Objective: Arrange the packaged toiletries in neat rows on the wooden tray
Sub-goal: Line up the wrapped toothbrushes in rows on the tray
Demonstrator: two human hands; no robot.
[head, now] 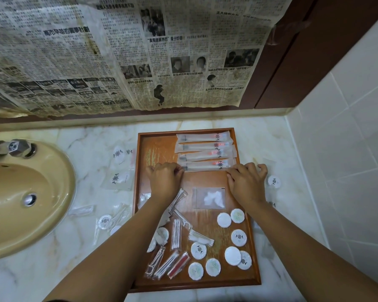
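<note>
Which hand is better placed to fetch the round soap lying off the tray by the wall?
Right. The right hand sits just beside that round soap; the left hand is across the tray.

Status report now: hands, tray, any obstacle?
Left hand and right hand on fourth toothbrush pack. Tray: rest unsorted. Nothing blocking.

Lighting: dim, warm, even; soft shadows only. Glare: faint sheen on the wooden tray (159, 149) and pale marble bench (92, 140). Focus: centre fairly sharp; newspaper (118, 51) print soft. Distortion: strong wide-angle bowing at edges, wall tiles (347, 127) slanting, corners darker
</note>
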